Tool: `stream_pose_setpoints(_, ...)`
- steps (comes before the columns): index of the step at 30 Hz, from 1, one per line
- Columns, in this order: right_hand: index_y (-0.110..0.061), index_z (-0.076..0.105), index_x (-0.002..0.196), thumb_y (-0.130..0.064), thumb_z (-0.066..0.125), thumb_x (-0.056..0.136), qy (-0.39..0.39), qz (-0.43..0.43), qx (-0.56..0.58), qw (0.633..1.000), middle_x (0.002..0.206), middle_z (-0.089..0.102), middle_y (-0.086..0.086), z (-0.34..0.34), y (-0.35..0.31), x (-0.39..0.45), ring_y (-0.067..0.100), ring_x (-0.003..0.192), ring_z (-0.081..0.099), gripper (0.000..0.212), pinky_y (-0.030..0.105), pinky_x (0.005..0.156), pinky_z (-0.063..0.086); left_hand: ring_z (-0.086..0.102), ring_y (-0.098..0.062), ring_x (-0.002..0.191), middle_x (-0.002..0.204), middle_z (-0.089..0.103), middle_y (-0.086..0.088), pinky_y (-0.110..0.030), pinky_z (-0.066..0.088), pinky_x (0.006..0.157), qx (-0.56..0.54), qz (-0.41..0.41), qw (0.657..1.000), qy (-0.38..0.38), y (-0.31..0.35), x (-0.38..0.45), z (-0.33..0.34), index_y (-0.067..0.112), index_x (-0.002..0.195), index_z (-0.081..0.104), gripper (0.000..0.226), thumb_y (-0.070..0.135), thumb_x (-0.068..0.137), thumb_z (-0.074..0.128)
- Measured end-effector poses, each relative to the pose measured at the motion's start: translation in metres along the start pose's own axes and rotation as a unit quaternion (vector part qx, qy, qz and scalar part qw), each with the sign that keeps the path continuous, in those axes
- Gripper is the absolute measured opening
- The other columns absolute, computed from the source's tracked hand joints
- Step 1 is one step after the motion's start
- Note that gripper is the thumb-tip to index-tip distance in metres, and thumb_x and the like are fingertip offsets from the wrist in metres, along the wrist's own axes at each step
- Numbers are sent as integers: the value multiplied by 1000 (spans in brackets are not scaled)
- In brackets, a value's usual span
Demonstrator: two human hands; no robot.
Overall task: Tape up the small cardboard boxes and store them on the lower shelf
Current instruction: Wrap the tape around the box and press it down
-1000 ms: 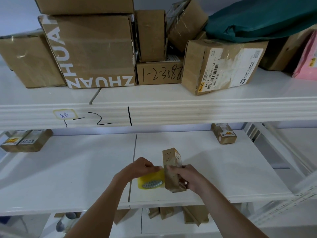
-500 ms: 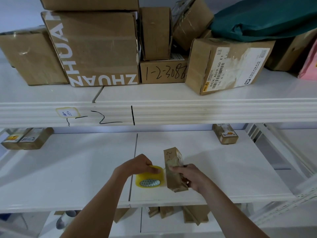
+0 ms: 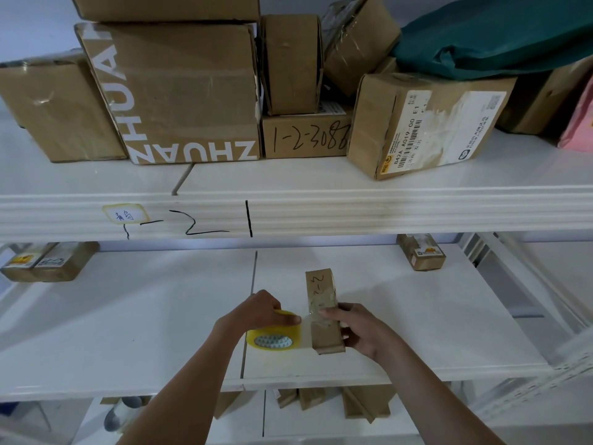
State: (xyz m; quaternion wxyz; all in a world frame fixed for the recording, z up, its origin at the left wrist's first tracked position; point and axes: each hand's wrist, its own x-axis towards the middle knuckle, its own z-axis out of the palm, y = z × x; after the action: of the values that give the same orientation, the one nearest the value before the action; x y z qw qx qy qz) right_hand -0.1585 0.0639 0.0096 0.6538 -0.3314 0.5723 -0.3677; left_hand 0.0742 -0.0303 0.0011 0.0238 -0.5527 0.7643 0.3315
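**A:** Which step was in hand?

**B:** The taping, I'd judge. The small box (image 3: 324,311) stood on end on the middle shelf (image 3: 128,316), toward six o'clock in the view. The right hand (image 3: 361,332) grasped it from its three o'clock side, thumb pressed on the near face where a clear strip of tape seemed to lie.

**A:** And the other hand?

**B:** The left hand (image 3: 261,311) gripped the yellow tape roll (image 3: 272,335) from above, at the box's nine o'clock, just beside it. A short stretch of tape appeared to run from roll to box, though it was too clear to be sure.

**A:** What did the next move call for?

**B:** Probably drawing the roll on around the box while the thumb pinned the strip, then tearing it. Storing came after; flat cardboard pieces (image 3: 321,403) lay on the lower shelf (image 3: 321,428) at six o'clock.
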Motion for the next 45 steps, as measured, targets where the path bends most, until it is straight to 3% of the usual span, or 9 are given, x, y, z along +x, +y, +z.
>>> stream_pose_setpoints(2,-13,71,122,-29,81,84,-8,-4,9,1000,112,76,10,3,0,0,33,108,71,42,44,91,57,62,-3,64,71,63,9,-17,43,57,-6,1,1000,7,2,0,1,26,67,62,57,82,70,67)
stream_pose_setpoints(6,-12,69,127,-32,81,83,-37,-11,48,998,118,74,12,8,1,0,29,105,73,49,37,81,59,65,-10,70,73,66,4,-21,48,61,-42,3,999,29,6,2,5,18,77,73,61,78,67,71)
stream_pose_setpoints(12,-10,63,132,-38,83,80,-102,-16,63,993,126,71,11,10,1,-2,26,118,68,62,35,92,58,64,-6,67,72,67,7,-17,46,58,-52,11,997,54,5,0,3,19,81,77,56,73,65,77)
stream_pose_setpoints(21,-6,64,129,-32,74,88,-44,-19,107,993,121,73,10,19,-2,-2,24,115,69,49,39,97,56,63,-8,68,71,65,7,-24,53,65,-25,13,994,102,12,0,-2,15,84,77,64,76,63,76)
stream_pose_setpoints(27,-14,71,119,-45,72,90,69,-11,-100,993,101,78,-2,25,-4,3,18,97,73,42,41,94,58,66,-12,73,73,66,6,-29,55,70,24,-8,995,93,13,-2,7,18,79,74,63,79,62,74)
stream_pose_setpoints(32,-27,53,112,-72,71,75,92,30,-205,974,106,63,-10,37,-10,3,6,93,59,61,25,65,47,60,-8,65,69,63,9,-25,48,60,72,-30,991,108,21,-3,13,26,69,66,61,87,58,68)
stream_pose_setpoints(35,-20,57,122,-62,81,71,114,31,-209,971,110,67,-3,38,-8,10,12,96,64,70,27,68,51,63,-13,71,69,61,9,-26,47,62,94,-30,988,117,24,-1,13,25,73,67,58,82,62,68)
stream_pose_setpoints(37,-17,61,121,-50,83,74,132,32,-159,978,104,70,-1,36,-5,14,15,92,67,62,27,66,54,61,-10,69,70,61,10,-26,49,64,99,-31,987,123,27,-2,11,25,76,68,60,83,63,67)
stream_pose_setpoints(45,-25,65,91,-34,83,77,144,-4,-105,984,95,75,0,25,0,17,18,89,72,25,28,66,58,63,-9,71,73,64,6,-22,47,65,-47,9,998,36,9,-5,-5,18,79,72,47,65,84,67)
